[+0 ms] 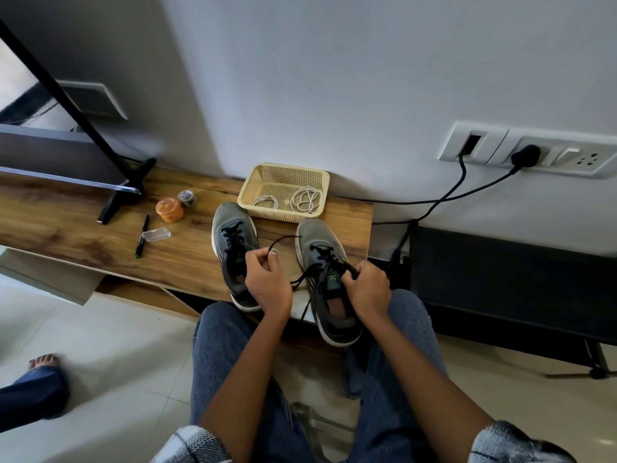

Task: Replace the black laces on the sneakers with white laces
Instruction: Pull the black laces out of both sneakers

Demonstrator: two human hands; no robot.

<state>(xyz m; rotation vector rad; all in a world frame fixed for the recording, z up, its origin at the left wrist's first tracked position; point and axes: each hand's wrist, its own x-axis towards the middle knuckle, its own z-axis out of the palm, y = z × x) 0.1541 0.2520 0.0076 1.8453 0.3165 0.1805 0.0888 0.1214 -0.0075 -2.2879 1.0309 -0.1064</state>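
Observation:
Two grey sneakers stand side by side on the wooden table (187, 259). The left sneaker (230, 238) is still laced in black. The right sneaker (320, 248) has its black lace (283, 240) pulled loose. My left hand (267, 282) pinches one end of that lace, which arcs up between the shoes. My right hand (365, 287) grips the other part of the lace at the right sneaker's tongue. Two coiled white laces (305, 198) lie in a cream basket (287, 172) just behind the shoes.
An orange jar (169, 210), a tape roll (187, 197), a black pen (142, 240) and a clear plastic case (156, 234) lie left of the shoes. A black TV stand foot (127, 192) is further left. Cables (434, 202) run from wall sockets at right. Another person's foot (43, 360) rests on the floor.

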